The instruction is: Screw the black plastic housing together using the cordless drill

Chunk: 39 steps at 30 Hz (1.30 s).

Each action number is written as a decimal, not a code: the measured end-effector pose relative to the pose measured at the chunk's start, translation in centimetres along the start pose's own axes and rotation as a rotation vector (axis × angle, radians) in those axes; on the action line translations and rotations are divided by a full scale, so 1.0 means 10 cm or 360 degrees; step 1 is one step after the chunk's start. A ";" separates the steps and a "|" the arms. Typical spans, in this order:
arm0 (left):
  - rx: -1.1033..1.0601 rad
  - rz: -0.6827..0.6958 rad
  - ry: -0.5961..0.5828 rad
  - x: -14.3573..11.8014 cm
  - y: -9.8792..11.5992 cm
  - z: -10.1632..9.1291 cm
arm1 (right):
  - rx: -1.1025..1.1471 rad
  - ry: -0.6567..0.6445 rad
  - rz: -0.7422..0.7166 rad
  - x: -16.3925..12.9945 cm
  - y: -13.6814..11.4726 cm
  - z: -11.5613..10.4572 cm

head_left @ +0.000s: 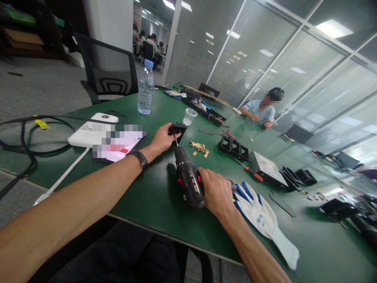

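My right hand (216, 190) is wrapped round the grip of a black cordless drill (190, 181) with red buttons. The drill points away from me, and its bit reaches a small black plastic part (178, 129). That part is pinched in the fingers of my left hand (163, 139), just above the table. Whether a screw sits at the bit's tip is too small to tell. Right of the bit lies a pile of small brass-coloured plates (199, 148). Behind the black part stands a clear plastic cup (190, 116).
On the green table (153, 192) are a water bottle (146, 88), a phone (122, 145), a white power bank (92, 131), a black frame (233, 148), an orange-handled screwdriver (253, 174), a white box (268, 167) and a white-blue glove (262, 218). A person (261, 112) sits across the table.
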State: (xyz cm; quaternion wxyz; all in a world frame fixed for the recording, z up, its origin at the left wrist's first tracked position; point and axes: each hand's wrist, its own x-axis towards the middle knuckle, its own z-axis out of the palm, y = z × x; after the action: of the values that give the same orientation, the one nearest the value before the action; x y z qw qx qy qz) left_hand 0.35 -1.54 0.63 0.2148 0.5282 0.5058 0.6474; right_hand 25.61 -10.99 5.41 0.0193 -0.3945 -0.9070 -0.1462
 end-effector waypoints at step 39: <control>0.0004 -0.0004 0.0011 0.01 0.01 -0.01 | 0.0021 -0.0038 0.0009 0.01 0.00 -0.03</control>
State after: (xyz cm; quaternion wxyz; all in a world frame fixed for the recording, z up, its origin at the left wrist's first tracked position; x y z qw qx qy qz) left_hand 0.31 -1.56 0.80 0.2132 0.5257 0.5080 0.6482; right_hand 25.50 -11.01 5.69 0.0113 -0.3986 -0.9070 -0.1354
